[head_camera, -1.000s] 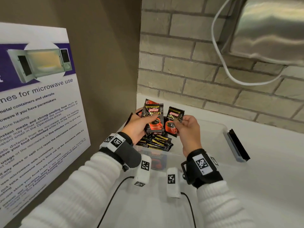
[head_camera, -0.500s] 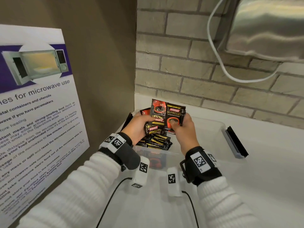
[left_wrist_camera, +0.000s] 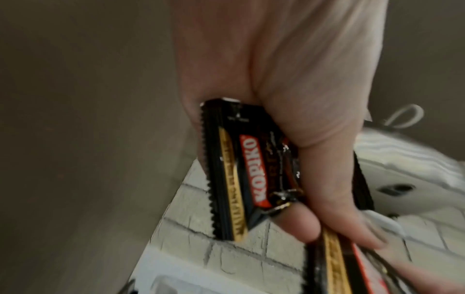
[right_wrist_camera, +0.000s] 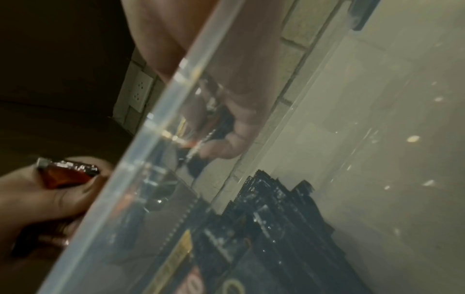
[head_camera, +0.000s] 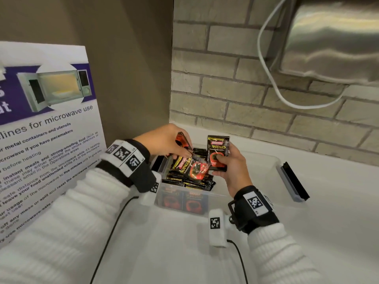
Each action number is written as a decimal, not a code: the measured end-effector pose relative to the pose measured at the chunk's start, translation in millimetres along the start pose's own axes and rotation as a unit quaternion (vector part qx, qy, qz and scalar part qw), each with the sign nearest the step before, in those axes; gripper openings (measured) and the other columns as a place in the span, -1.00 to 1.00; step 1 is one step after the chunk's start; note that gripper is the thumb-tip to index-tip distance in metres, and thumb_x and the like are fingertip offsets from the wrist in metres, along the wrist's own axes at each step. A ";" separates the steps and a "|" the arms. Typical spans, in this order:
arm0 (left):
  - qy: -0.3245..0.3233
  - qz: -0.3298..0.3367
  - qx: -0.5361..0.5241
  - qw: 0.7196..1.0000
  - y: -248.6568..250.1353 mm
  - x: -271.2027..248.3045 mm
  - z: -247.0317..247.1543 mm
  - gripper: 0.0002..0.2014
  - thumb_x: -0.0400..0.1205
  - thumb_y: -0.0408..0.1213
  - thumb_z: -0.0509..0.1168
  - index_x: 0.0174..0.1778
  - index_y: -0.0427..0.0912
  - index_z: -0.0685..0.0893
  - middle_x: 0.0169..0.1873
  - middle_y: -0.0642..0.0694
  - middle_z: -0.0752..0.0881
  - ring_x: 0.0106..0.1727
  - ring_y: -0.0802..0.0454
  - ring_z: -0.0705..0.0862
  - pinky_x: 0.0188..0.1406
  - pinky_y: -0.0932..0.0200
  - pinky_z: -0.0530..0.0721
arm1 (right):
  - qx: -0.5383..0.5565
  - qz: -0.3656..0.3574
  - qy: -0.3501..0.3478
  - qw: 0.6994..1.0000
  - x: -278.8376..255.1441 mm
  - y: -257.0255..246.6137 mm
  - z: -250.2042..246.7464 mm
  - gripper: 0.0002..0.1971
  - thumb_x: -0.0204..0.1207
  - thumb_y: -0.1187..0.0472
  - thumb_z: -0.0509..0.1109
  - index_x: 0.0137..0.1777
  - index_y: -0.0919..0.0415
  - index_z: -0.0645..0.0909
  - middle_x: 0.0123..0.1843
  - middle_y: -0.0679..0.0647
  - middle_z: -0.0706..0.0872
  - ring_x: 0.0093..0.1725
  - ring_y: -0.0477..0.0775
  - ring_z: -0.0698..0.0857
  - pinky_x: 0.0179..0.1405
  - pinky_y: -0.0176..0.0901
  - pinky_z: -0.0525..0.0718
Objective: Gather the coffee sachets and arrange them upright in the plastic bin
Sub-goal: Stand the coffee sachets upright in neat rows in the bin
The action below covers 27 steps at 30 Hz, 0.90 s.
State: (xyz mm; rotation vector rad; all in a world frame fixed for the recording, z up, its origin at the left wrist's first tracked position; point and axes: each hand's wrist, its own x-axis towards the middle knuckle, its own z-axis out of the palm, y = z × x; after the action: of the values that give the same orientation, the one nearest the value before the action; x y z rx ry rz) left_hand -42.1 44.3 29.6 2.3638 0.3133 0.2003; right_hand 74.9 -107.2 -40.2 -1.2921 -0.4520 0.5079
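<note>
Black-and-red coffee sachets (head_camera: pixel 189 181) stand in a row at the left end of the clear plastic bin (head_camera: pixel 266 160). Over that row my left hand (head_camera: pixel 184 153) grips a small bunch of sachets (head_camera: pixel 191 167), one tilted down onto the row. The left wrist view shows a Kopiko sachet (left_wrist_camera: pixel 241 175) pinched under the thumb of my left hand (left_wrist_camera: pixel 297 199). My right hand (head_camera: pixel 224 165) holds one sachet (head_camera: pixel 217 149) upright just right of the row. In the right wrist view, the right hand (right_wrist_camera: pixel 37 199) and its sachet (right_wrist_camera: pixel 65 177) show beside the bin wall (right_wrist_camera: pixel 161 127), with the row (right_wrist_camera: pixel 264 218) behind it.
The bin sits on a white counter (head_camera: pixel 338 222) in a corner, against a brick wall (head_camera: pixel 235 99). A microwave poster (head_camera: pixel 47 140) stands at the left. A grey-black latch (head_camera: pixel 293 182) juts from the bin's right end. A steel appliance (head_camera: pixel 336 37) with a white cable hangs above right.
The hands held a fan of sachets together above the bin. They have parted: the left has dropped towards the row with its bunch, the right has drawn one sachet to the right.
</note>
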 end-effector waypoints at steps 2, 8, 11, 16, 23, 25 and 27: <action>-0.023 0.010 0.085 0.996 7.8 4.4 -2.4 -0.88 0.50 -0.27 0.46 -0.06 -0.11 0.72 -0.37 0.03 0.72 -0.45 0.15 0.62 -0.44 0.41 0.58 | -0.040 0.000 -0.054 0.998 -3.4 1.0 3.0 -0.50 0.55 0.53 0.15 0.42 0.10 0.49 -0.12 0.02 0.73 -0.31 -0.04 0.68 -0.49 -0.18 0.56; 0.026 0.031 0.200 0.979 11.8 21.6 11.9 -0.69 0.52 -0.18 0.43 0.15 -0.12 0.59 0.04 -0.11 0.67 0.00 -0.03 0.64 -0.03 0.11 0.64 | -0.097 -0.006 -0.126 0.987 -8.9 3.2 7.4 -0.70 0.64 0.24 0.24 0.35 0.06 0.53 -0.08 -0.04 0.78 -0.21 -0.02 0.73 -0.51 -0.24 0.58; 0.065 0.027 0.120 0.990 8.5 23.0 18.7 -0.64 0.55 -0.17 0.39 0.23 -0.13 0.50 0.00 -0.05 0.60 -0.04 0.03 0.61 -0.11 0.21 0.58 | -0.131 -0.024 -0.125 0.983 -9.4 3.9 5.6 -0.64 0.57 0.35 0.32 0.33 0.08 0.48 0.03 0.05 0.73 -0.13 0.01 0.72 -0.46 -0.26 0.60; 0.118 -0.054 -0.283 0.950 7.5 16.9 18.2 -0.69 0.74 -0.13 0.05 0.30 -0.26 0.31 -0.07 -0.10 0.69 -0.33 0.08 0.69 -0.32 0.29 0.70 | -0.084 -0.033 -0.039 0.995 -3.7 2.8 -0.2 -0.80 0.61 0.34 0.26 0.17 0.11 0.53 -0.08 -0.02 0.70 -0.09 0.02 0.69 -0.26 -0.20 0.68; -0.003 -0.099 -0.576 0.811 -3.4 1.7 33.3 -0.42 0.68 0.16 -0.06 0.38 -0.24 0.45 0.13 -0.26 0.70 0.13 -0.14 0.70 0.10 -0.02 0.67 | 0.095 0.021 -0.078 0.992 -14.5 -6.4 24.7 -0.77 0.65 0.28 0.21 0.23 0.20 0.59 0.10 0.12 0.75 0.13 0.11 0.72 0.08 0.08 0.72; -0.034 -0.083 -0.597 0.797 -5.0 -0.1 39.9 -0.37 0.66 0.22 -0.10 0.37 -0.19 0.51 0.27 -0.31 0.65 0.31 -0.23 0.62 0.29 -0.11 0.56 | 0.112 0.029 -0.075 0.990 -16.8 -8.9 38.9 -0.74 0.64 0.28 0.22 0.29 0.24 0.58 0.18 0.19 0.74 0.19 0.16 0.71 0.17 0.12 0.69; -0.016 -0.079 -0.634 0.769 -6.7 1.0 42.8 -0.40 0.66 0.21 -0.05 0.34 -0.19 0.53 0.22 -0.30 0.67 0.27 -0.20 0.64 0.36 -0.12 0.51 | 0.146 0.043 -0.061 0.986 -16.5 -10.5 44.9 -0.74 0.64 0.28 0.23 0.28 0.26 0.57 0.17 0.20 0.73 0.17 0.16 0.71 0.15 0.09 0.69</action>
State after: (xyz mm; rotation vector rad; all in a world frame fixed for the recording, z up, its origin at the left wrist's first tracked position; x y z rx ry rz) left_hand -32.2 21.3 -5.8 0.9757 0.2315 0.1962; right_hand 36.5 -83.8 -20.8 -1.0038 -0.4070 0.7023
